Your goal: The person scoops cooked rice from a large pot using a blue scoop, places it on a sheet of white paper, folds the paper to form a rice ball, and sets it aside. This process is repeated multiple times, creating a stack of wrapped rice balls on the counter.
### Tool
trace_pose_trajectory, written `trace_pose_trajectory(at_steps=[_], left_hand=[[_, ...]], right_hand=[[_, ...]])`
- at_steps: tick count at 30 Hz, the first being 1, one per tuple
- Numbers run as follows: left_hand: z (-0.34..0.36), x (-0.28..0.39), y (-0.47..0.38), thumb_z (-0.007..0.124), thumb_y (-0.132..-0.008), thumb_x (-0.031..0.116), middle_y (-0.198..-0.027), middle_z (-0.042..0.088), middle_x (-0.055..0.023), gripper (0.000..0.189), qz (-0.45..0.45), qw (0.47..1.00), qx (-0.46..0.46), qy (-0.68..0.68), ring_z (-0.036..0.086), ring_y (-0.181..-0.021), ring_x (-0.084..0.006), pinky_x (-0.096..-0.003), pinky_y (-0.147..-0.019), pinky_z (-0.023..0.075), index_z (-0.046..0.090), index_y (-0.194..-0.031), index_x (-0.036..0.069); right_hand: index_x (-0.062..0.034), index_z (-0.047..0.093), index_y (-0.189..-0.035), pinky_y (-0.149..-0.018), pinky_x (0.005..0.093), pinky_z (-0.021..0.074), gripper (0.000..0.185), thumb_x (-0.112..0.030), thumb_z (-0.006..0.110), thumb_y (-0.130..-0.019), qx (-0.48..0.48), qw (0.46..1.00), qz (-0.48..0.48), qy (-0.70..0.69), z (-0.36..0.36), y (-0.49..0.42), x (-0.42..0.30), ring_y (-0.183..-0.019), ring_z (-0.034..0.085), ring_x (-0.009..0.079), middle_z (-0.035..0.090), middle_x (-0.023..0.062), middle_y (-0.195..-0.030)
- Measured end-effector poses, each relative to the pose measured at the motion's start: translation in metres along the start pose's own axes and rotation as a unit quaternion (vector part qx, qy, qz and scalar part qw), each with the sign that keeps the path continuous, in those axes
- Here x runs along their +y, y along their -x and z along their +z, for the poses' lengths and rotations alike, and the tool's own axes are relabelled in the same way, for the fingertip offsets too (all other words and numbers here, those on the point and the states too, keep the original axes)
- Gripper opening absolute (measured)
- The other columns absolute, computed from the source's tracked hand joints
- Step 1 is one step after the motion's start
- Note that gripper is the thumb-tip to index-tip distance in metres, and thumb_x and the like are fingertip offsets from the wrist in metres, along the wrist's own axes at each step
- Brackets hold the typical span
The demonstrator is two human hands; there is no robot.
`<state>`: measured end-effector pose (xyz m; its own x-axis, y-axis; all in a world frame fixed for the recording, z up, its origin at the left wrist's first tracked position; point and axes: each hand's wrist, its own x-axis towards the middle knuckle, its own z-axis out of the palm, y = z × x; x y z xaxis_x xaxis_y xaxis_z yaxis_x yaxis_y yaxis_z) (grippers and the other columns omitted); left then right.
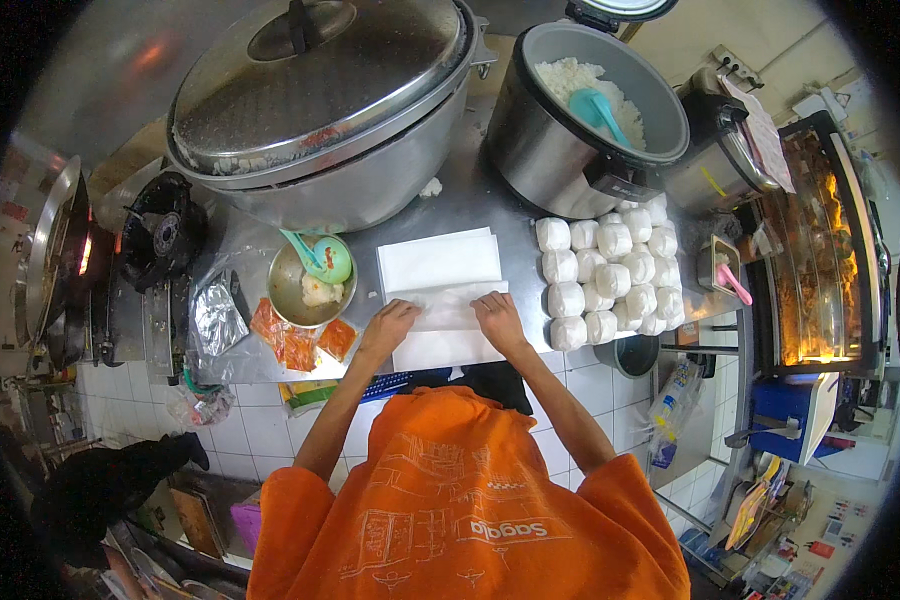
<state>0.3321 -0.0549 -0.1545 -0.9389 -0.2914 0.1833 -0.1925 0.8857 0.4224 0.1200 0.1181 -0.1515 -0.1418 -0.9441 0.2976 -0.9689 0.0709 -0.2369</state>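
Note:
My left hand (391, 324) pinches the left side of a thin white paper sheet (446, 306). At its right side, the fingers of my right hand (498, 321) close on the same sheet. It lies over a stack of white paper (442, 259) on the steel worktop. Close by on the right stand rows of small white paper-wrapped bundles (613, 280), some piled on others; their contents are hidden. To the left, a metal bowl (276, 289) holds a lump of rice (321, 291) and a turquoise rice scoop (307, 253) with red stains.
A large lidded metal pot (330, 97) stands at the back left. An open rice cooker (529, 127) contains rice and a scoop. Flat orange-red packets (283, 337) lie by the bowl. A gas burner (166, 231) and lit display case (817, 247) flank the worktop. A dark-clothed person (112, 487) is lower left.

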Motion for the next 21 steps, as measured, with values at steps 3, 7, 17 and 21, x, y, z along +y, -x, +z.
trace_pose_trajectory(at_steps=[3, 7, 17, 21], left_hand=[[0.003, 0.001, 0.004, 0.057, -0.079, 0.002, -0.101, 0.063, -0.0075, 0.023, 0.009, 0.999, 0.031, 0.007, 0.062, -0.099, -0.0246, -0.0334, -0.085, 0.0530, 0.065, -0.101, 0.004], [0.002, 0.001, 0.005, 0.059, -0.083, 0.007, -0.105, 0.063, -0.0098, 0.022, 0.001, 0.998, 0.032, 0.052, 0.061, -0.101, -0.0266, -0.0351, -0.086, 0.0521, 0.063, -0.105, 0.004], [0.014, -0.025, 0.025, 0.057, -0.088, 0.012, -0.114, 0.061, -0.0122, 0.027, 0.032, 0.997, -0.047, 0.044, 0.056, -0.110, -0.0317, -0.0401, -0.095, 0.0468, 0.060, -0.113, 0.003], [0.040, -0.054, 0.017, 0.060, -0.086, 0.012, -0.111, 0.064, -0.0147, 0.028, -0.067, 0.987, -0.053, 0.138, 0.060, -0.102, -0.0399, -0.0452, -0.089, 0.0500, 0.057, -0.112, 0.005]], right_hand=[[-0.0064, 0.066, -0.098, -0.086, 0.0381, 0.0433, 0.021, -0.009, 0.056, -0.080, 0.013, 0.999, 0.021, -0.034, 0.008, 0.011, -0.001, -0.097, 0.057, 0.0245, 0.063, 0.0068, -0.096], [-0.0067, 0.065, -0.099, -0.086, 0.0385, 0.0438, 0.021, -0.010, 0.058, -0.080, -0.003, 0.998, 0.014, -0.056, 0.010, 0.013, 0.001, -0.097, 0.057, 0.0255, 0.061, 0.0079, -0.098], [-0.0084, 0.063, -0.105, -0.092, 0.0429, 0.0422, 0.026, -0.015, 0.061, -0.080, -0.135, 0.989, -0.017, -0.056, -0.010, 0.004, 0.002, -0.104, 0.056, 0.0304, 0.059, 0.0107, -0.107], [-0.0099, 0.057, -0.113, -0.089, 0.0458, 0.0437, 0.034, -0.017, 0.065, -0.080, -0.189, 0.971, 0.100, -0.110, 0.016, -0.007, 0.024, -0.102, 0.060, 0.0314, 0.062, 0.0124, -0.106]])
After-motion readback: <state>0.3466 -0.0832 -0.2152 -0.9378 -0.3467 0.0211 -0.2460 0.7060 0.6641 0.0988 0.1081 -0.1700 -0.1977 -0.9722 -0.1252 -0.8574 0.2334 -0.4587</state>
